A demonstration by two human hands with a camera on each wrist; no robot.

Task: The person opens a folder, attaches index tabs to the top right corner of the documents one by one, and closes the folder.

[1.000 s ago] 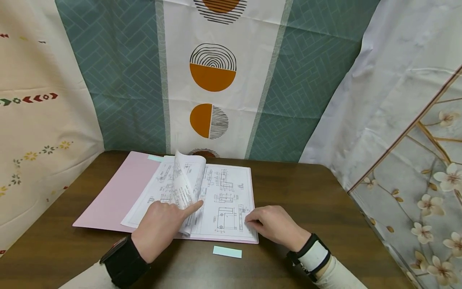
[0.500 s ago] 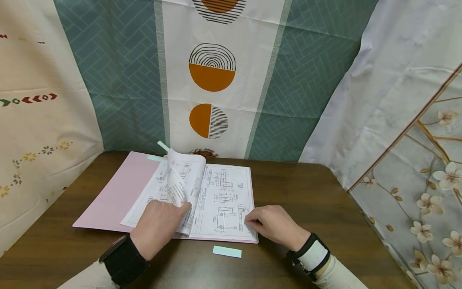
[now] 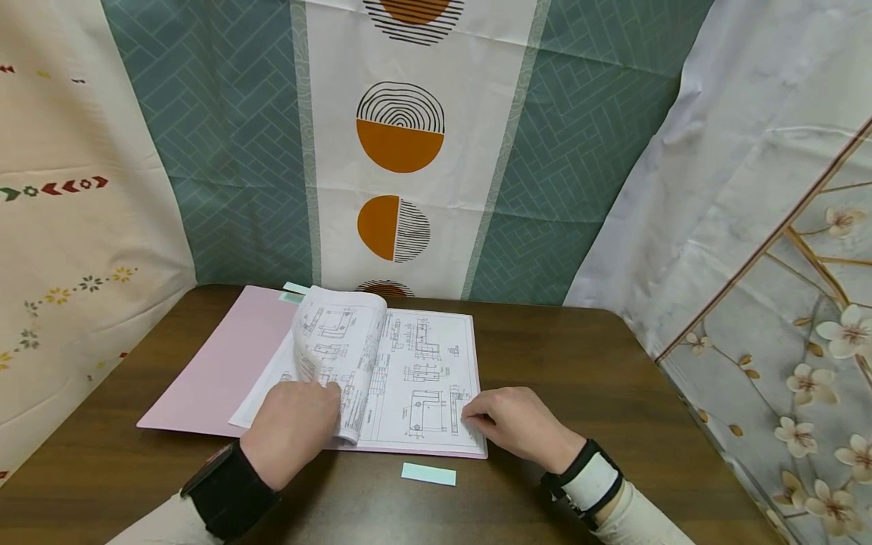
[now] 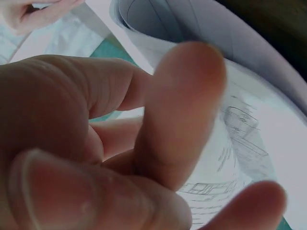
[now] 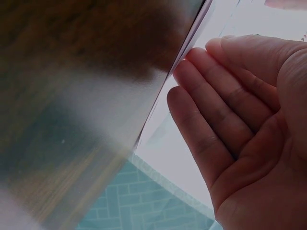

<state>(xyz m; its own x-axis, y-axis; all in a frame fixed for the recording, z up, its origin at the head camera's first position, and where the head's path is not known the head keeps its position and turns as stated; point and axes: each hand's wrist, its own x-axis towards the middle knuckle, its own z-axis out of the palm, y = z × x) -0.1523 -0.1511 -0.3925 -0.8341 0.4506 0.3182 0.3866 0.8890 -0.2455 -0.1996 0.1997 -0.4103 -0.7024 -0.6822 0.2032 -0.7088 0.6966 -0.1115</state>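
An open pink folder holds a stack of white pages printed with technical drawings. My left hand lies over the left side, fingers loosely bent against a curling page that bows up from the spine. In the left wrist view nothing shows between the fingertips, and the page curves behind them. My right hand rests at the right edge of the flat right-hand page. The right wrist view shows its fingers nearly straight and side by side, holding nothing.
A pale green paper strip lies on the dark wooden table in front of the folder. More green strips stick out at the folder's back left. Patterned cloth hangs behind the table and at both sides.
My left hand has moved left with the page, its pointing index finger now bent in. The page has swung over leftward, its green strip dropping beside the other one. My right hand has stayed put.
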